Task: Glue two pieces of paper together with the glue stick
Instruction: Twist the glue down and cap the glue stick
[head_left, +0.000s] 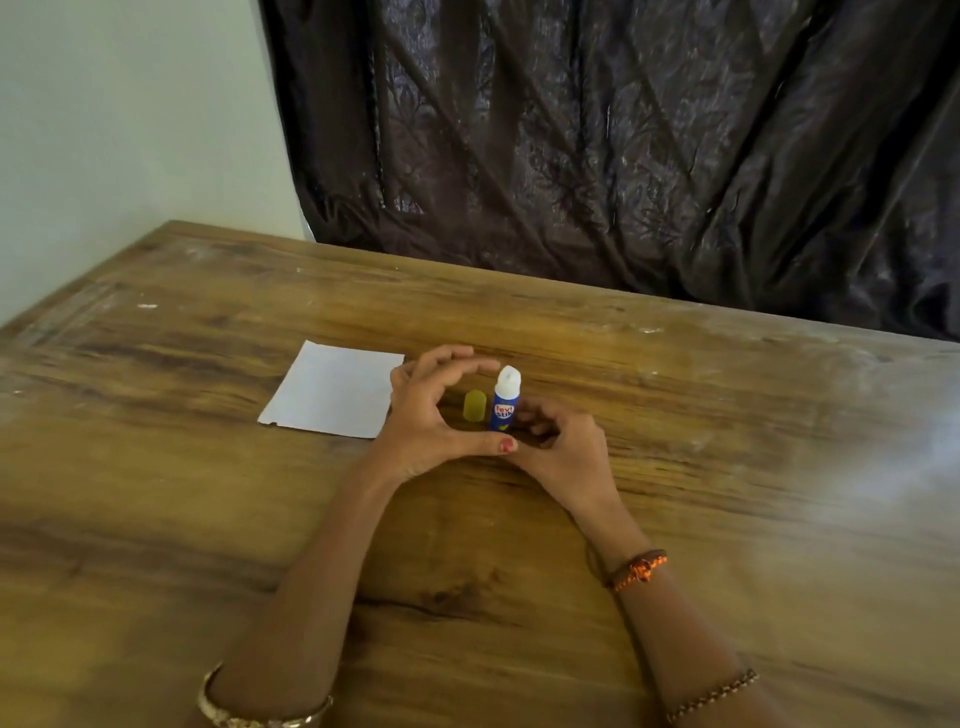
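Standing upright on the wooden table (208, 493), the uncapped glue stick (504, 402) has its white tip exposed and its base gripped by the curled fingers of the right hand (563, 449). Its yellow cap (475, 406) stands just beside it on the left. The left hand (428, 415) arches loosely over the cap, grasping nothing. White paper (335, 389) lies flat left of the hands.

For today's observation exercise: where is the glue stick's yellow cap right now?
The yellow cap stands upright on the wooden table, just left of the open glue stick, framed by the left hand.
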